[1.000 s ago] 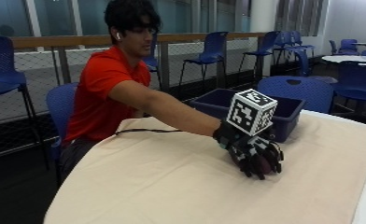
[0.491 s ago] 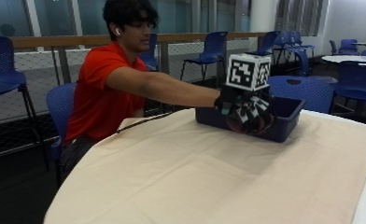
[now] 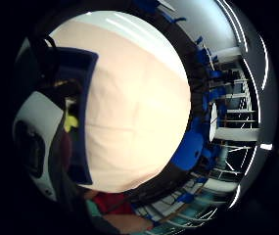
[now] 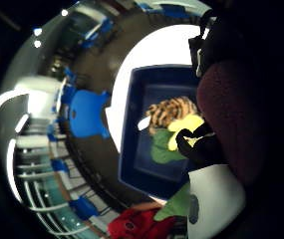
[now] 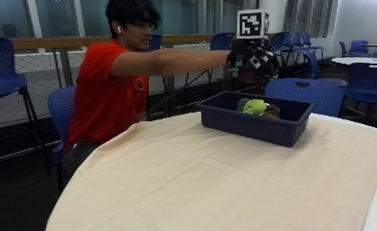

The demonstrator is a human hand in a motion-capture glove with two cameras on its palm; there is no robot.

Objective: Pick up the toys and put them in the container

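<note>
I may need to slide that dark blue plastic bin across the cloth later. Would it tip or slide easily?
The dark blue plastic bin looks low and wide, so it is unlikely to tip. It holds only a few soft plush toys, so it is probably light. The beige tablecloth under it might bunch up when pushed.

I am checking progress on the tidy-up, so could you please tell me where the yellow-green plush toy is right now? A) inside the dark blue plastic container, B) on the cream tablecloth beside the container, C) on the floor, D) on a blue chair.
A: the yellow-green plush toy lies inside the dark blue plastic container, beside a tiger-striped plush toy.
</note>
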